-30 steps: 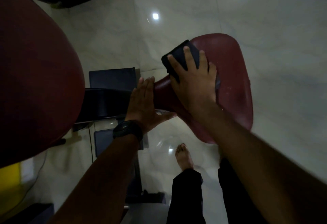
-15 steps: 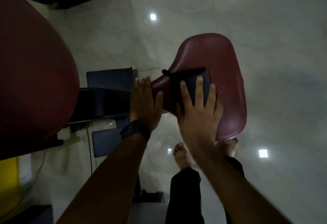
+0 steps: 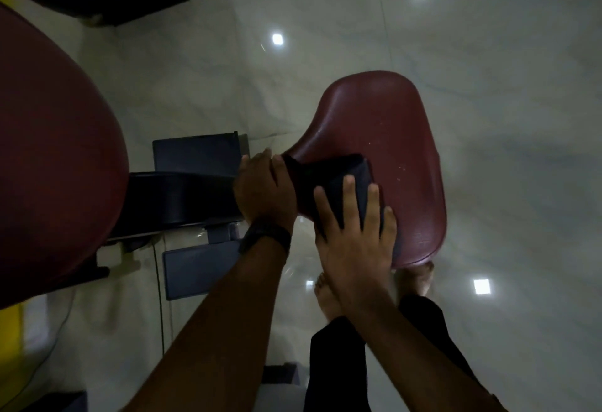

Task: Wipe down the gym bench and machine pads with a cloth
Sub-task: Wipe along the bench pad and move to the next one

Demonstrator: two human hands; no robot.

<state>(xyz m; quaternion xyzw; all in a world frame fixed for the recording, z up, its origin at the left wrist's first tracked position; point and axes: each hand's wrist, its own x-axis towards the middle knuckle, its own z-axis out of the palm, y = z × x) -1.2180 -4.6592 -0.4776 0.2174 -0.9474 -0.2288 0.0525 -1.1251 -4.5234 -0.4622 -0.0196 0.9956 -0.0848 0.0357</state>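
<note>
At six o'clock in the view stand two legs in dark trousers point(image 3: 335, 362), with bare feet point(image 3: 325, 294) on the glossy pale floor point(image 3: 488, 53). Both forearms reach up from the bottom edge. The right hand point(image 3: 355, 242) lies flat with its fingers point(image 3: 350, 196) straight and slightly spread, pressing a dark folded cloth point(image 3: 338, 177) onto the red seat pad point(image 3: 391, 125). The cloth sits on the pad's seven o'clock part, close to its narrow end. The left hand point(image 3: 264, 190), with a dark watch point(image 3: 265, 236) on the wrist, rests against that narrow end at the cloth's nine o'clock, fingers straight and pressed together; whether the thumb hooks under the pad cannot be told. Small pale specks dot the pad at the cloth's two o'clock. At nine o'clock from the left hand runs a dark frame point(image 3: 182, 196), with a grey plate point(image 3: 195, 268) below it and a thin cable point(image 3: 160, 281) on the floor. A large red pad point(image 3: 49, 167) fills the left edge. Square light reflections shine on the floor farther off.
</note>
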